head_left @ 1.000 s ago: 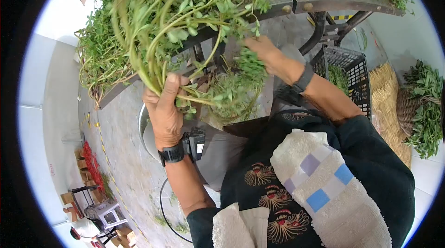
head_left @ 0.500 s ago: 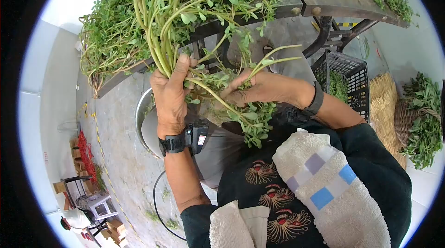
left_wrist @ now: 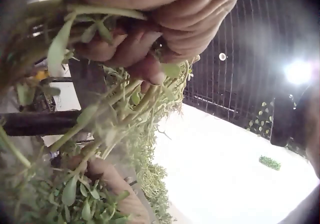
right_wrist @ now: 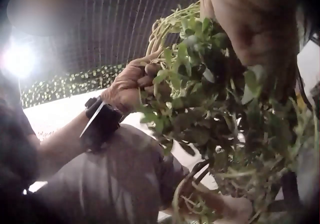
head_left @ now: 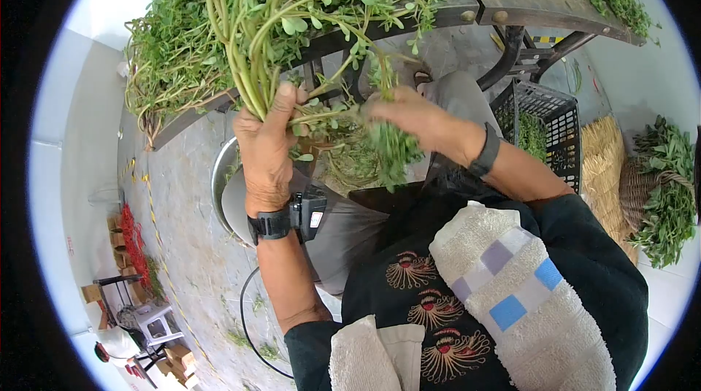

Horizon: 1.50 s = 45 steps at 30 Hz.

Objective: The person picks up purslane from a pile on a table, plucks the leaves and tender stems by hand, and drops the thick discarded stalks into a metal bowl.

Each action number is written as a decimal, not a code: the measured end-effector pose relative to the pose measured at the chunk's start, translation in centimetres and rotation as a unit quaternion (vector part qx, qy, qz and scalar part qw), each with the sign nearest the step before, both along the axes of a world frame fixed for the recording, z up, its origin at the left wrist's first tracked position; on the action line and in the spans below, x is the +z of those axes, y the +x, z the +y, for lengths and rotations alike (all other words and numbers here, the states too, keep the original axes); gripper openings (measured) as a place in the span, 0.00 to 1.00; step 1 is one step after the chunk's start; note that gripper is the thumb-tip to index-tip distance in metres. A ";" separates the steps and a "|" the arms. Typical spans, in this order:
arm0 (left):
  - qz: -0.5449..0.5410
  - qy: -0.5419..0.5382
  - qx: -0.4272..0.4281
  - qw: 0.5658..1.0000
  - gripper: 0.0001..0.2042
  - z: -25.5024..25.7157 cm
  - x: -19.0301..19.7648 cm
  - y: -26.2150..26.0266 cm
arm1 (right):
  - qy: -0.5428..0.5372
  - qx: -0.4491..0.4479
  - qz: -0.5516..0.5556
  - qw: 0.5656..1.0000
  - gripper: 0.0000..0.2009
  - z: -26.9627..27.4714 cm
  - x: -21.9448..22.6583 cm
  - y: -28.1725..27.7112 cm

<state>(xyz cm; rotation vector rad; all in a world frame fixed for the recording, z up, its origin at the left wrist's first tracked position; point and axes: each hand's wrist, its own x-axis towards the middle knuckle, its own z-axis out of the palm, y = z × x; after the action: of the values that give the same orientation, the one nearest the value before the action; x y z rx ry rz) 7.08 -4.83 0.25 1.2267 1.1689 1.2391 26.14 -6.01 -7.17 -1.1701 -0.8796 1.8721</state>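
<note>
My left hand [head_left: 264,150] grips a bunch of purslane [head_left: 252,62] by its thick pale stems, thumb across them. The leafy ends spread up and away over the table edge. To its right, my right hand [head_left: 420,122] is blurred, its fingers curled round leafy purslane sprigs [head_left: 394,150] that hang below it. In the right wrist view those leaves [right_wrist: 200,98] fill the space between both hands. The left wrist view has the left hand's curled fingers [left_wrist: 145,66] over the stems, with the right hand [left_wrist: 117,189] lower down among leaves.
A heap of purslane [head_left: 175,62] covers the left of the dark-edged table [head_left: 540,4]. Under its right side stands a black crate [head_left: 562,124] with greens, beside straw matting [head_left: 606,172] and a woven basket [head_left: 634,186]. A metal basin rim [head_left: 217,186] shows by the left knee.
My right hand came in from farther up to the left hand's stems, then drew slightly up and right with the sprigs. The left hand shifted a little right, keeping its bunch.
</note>
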 end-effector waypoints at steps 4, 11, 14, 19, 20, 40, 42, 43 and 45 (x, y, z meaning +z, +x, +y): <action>-0.007 -0.027 -0.034 0.999 0.10 -0.5 -0.6 0.2 | 0.144 -0.049 -0.102 0.983 0.09 2.0 -3.1 0.6; -0.050 -0.005 -0.029 0.998 0.10 0.5 -0.4 -0.6 | 0.113 -0.026 -0.011 0.993 0.10 1.1 -2.5 1.8; -0.042 -0.003 -0.038 0.998 0.11 0.5 -0.5 -0.4 | 0.223 0.068 -0.045 0.971 0.11 0.8 -1.2 2.1; 0.018 -0.014 -0.029 0.999 0.08 0.5 -0.8 -0.3 | 0.229 0.095 -0.088 0.965 0.11 -0.1 -0.1 1.7; 0.037 -0.009 -0.024 0.999 0.10 0.4 -0.8 -0.3 | 0.227 0.093 -0.088 0.965 0.11 -0.3 -0.3 1.6; 0.098 0.010 -0.173 0.980 0.13 -0.2 -1.1 1.5 | 0.212 0.005 -0.011 0.977 0.14 0.1 2.9 0.1; 0.112 0.014 -0.155 0.982 0.09 0.1 -1.4 1.2 | 0.205 0.025 -0.081 0.975 0.15 0.3 2.5 -0.1; 0.106 -0.003 -0.136 0.985 0.08 0.3 -1.2 0.7 | 0.239 0.070 -0.151 0.957 0.15 0.1 2.8 0.0; 0.101 0.000 -0.102 0.990 0.08 0.3 -1.5 0.5 | 0.298 0.153 -0.298 0.894 0.18 0.0 2.8 0.5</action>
<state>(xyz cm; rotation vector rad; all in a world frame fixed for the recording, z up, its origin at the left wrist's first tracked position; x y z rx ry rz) 7.53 -4.53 -1.20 1.4602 1.1548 0.9793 26.64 -5.98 -4.39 -1.2536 -1.9169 1.2810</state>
